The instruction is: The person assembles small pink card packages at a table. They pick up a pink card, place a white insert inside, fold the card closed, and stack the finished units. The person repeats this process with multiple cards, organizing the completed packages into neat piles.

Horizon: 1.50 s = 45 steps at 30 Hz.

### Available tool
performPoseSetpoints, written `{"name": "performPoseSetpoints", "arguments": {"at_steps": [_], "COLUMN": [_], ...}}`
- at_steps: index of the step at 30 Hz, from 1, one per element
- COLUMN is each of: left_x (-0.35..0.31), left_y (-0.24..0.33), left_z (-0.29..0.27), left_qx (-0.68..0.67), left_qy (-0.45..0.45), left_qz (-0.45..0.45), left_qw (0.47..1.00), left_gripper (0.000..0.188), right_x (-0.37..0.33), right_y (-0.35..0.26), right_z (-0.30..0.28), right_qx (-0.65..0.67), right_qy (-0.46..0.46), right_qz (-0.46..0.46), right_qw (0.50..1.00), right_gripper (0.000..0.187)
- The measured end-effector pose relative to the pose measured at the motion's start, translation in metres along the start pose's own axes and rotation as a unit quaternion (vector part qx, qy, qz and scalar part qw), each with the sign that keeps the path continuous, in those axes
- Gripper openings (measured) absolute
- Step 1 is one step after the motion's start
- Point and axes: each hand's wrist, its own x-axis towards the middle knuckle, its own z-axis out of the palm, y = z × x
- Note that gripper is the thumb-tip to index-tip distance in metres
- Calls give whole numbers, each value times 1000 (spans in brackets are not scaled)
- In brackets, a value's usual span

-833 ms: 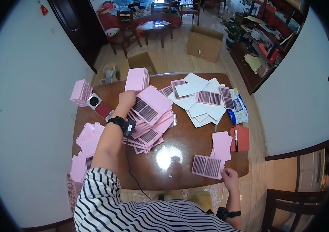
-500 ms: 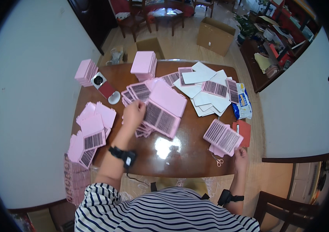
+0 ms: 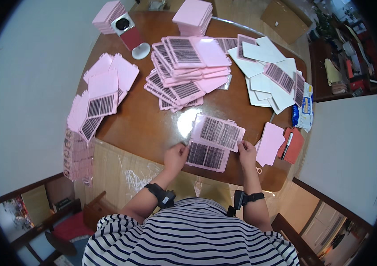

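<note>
An open pink false-eyelash case (image 3: pixel 206 156) lies near the front edge of the table, rows of black lashes in its lower half. My left hand (image 3: pixel 177 157) is closed on that case's left edge. A loose lash tray (image 3: pixel 220 132), pink-rimmed with black rows, overlaps the upper half of the case. At its right corner, my right hand (image 3: pixel 247 153) pinches the tray between thumb and fingers. Just beyond lies a heap of open lash cases (image 3: pixel 186 73). To the right are pink cards or trays (image 3: pixel 269 144), partly covering a pair of scissors (image 3: pixel 259 170).
White sheets (image 3: pixel 263 82) with lash trays on top spread at the far right, beside a wipes packet (image 3: pixel 305 108). A marker (image 3: pixel 288 144) rests on red card. More open cases (image 3: pixel 104 84) lie left, near a red-and-silver device (image 3: pixel 128 35). Pink stacks (image 3: pixel 193 17) stand at the back.
My left hand has brought an open case from the heap to the table's front. My right hand has moved left with the lash tray, now over the case. The view has shifted.
</note>
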Motion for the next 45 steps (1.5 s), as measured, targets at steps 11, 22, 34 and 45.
{"name": "performPoseSetpoints", "arguments": {"at_steps": [11, 22, 34, 45], "left_x": [61, 72, 72, 73], "left_y": [12, 15, 37, 42], "left_z": [16, 21, 33, 45], "left_qx": [-104, -88, 56, 172], "left_qy": [36, 2, -26, -149], "left_qz": [2, -45, 235, 262], "left_qw": [994, 995, 970, 938], "left_gripper": [25, 22, 58, 62], "right_x": [19, 16, 7, 12], "right_y": [17, -3, -43, -46], "right_z": [33, 37, 49, 14], "right_qx": [-94, -181, -339, -255], "right_qy": [8, 29, 62, 118], "right_qz": [-27, -33, 15, -82], "right_qw": [995, 983, 938, 956], "right_gripper": [22, 23, 22, 24]}}
